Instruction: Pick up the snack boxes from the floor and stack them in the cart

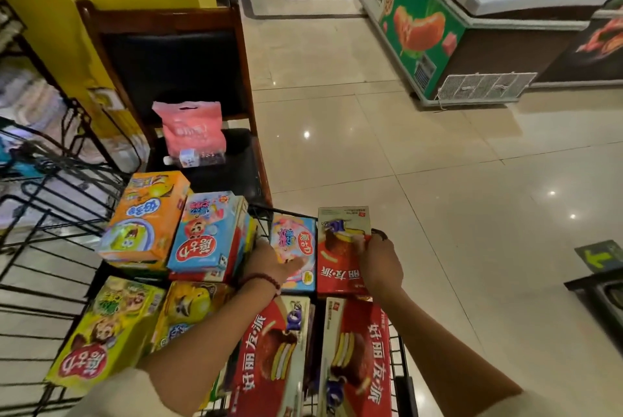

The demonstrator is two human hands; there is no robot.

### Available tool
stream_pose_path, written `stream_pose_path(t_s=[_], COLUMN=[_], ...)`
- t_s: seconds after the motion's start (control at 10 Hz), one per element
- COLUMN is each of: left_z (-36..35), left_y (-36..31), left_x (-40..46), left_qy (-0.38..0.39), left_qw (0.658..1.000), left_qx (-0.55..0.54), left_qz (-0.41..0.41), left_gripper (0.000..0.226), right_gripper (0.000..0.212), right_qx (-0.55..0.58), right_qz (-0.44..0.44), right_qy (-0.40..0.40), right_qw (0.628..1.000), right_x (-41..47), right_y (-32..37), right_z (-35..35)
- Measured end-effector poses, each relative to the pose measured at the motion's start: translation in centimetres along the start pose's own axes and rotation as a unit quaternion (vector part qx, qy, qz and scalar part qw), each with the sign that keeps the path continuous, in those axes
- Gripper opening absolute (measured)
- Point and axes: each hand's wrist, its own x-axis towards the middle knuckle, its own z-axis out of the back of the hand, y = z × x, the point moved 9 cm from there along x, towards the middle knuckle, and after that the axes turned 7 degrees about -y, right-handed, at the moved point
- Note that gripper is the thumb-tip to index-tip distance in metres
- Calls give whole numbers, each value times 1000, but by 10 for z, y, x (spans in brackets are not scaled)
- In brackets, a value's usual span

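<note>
A black wire cart (403, 362) fills the lower middle, packed with snack boxes. My right hand (381, 263) grips the right edge of a red pie box (338, 268) standing at the cart's far right corner. My left hand (274, 263) lies with straight fingers on a blue and pink box (298, 236) just left of it. Two larger red pie boxes (269, 356) (357, 349) lie nearer to me. On the left sit an orange box (148, 221), a blue box (205, 234), a yellow-green box (104, 332) and a yellow box (192, 308).
A wooden chair (168, 56) with a pink bag (192, 128) and a bottle (195, 158) stands just beyond the cart. Black wire racks (40, 214) are on the left. A chest freezer (472, 29) stands at the far right. Beige tiled floor (421, 164) stretches to the right.
</note>
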Motion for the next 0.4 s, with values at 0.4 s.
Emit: stream_pose_path(t_s=[0.4], left_z=[22], left_y=[-48], left_x=[-13], left_qy=[-41], left_qw=[965], left_qx=[203], left_qz=[-162], left_gripper=[82], right_gripper=[43], right_qx=[-82], right_qz=[-39], right_qy=[-36], right_qw=[995], right_x=[-40], right_y=[-8], right_z=[36])
